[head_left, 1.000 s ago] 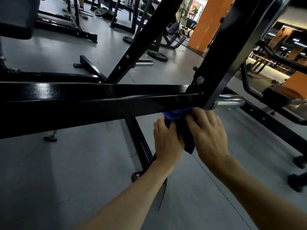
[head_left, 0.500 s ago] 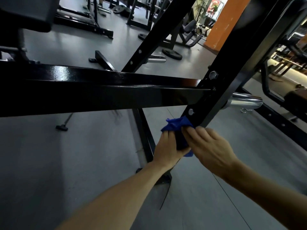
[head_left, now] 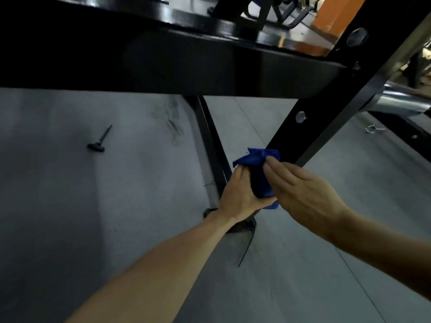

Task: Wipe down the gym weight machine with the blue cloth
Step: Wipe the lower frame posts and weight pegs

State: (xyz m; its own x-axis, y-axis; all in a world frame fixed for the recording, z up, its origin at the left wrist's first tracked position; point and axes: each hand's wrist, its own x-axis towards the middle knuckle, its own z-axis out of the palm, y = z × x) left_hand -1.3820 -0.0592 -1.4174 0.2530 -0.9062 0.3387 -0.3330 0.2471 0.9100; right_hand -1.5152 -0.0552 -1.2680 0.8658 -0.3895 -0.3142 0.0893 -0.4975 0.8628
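The weight machine is a black steel frame: a thick horizontal beam [head_left: 186, 64] crosses the top, and a slanted upright post [head_left: 326, 113] with bolts runs down from upper right to the floor. A bunched blue cloth [head_left: 258, 159] is wrapped around the lower part of this post. My left hand [head_left: 240, 194] grips the cloth from the left side. My right hand [head_left: 303, 192] lies against it from the right with straight fingers, pressing the cloth onto the post. The post behind the cloth is hidden.
A chrome sleeve [head_left: 396, 101] sticks out of the post at right. A black floor rail [head_left: 210, 141] runs under the beam. A T-handle pin [head_left: 99, 141] lies on the grey floor at left, a small metal clip [head_left: 374, 129] at right. An orange pillar [head_left: 331, 12] stands behind.
Both hands have slid the cloth down the slanted post, away from the joint with the beam. The view has tilted downward and closer to the beam.
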